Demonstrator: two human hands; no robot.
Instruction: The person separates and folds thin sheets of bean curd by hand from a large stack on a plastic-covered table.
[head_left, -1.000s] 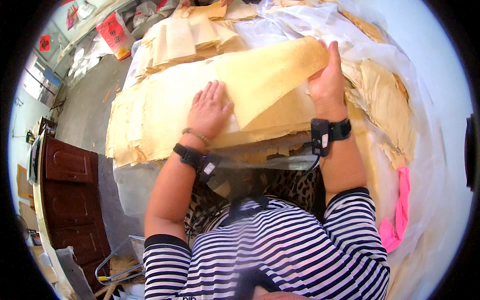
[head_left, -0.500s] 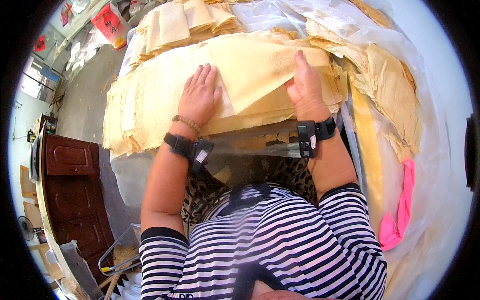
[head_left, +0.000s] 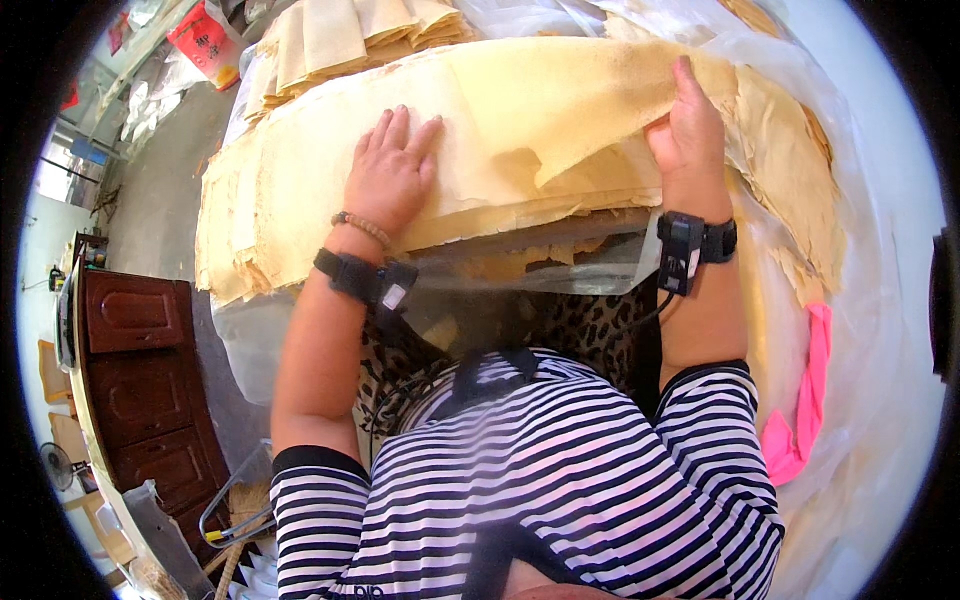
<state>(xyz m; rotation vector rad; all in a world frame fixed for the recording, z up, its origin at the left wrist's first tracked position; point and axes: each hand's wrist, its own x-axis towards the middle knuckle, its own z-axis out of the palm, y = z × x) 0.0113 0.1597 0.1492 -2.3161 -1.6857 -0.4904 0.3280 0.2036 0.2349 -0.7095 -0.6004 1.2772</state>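
A broad stack of thin, pale-yellow sheets (head_left: 295, 175), like bean curd skin, lies across in front of me, ragged at its edges. My left hand (head_left: 388, 180) rests flat on the stack's top with its fingers spread, holding nothing. At the right, my right hand (head_left: 690, 130) pinches the edge of the top yellow sheet (head_left: 590, 95), thumb up. That sheet is lifted and folded partly over, its torn lower corner hanging above the layers beneath. My right fingertips are partly hidden behind the sheet.
Folded yellow sheets (head_left: 335, 40) are piled beyond the stack. Torn sheet pieces (head_left: 790, 165) lie on clear plastic at the right, near a pink cloth strip (head_left: 805, 410). A dark red cabinet (head_left: 150, 370) stands at the left, and a red packet (head_left: 207, 45) is at the far left.
My right hand has moved right and farther away, drawing the sheet's edge with it, so the folded flap now reaches farther right. My left hand remains flat on the stack.
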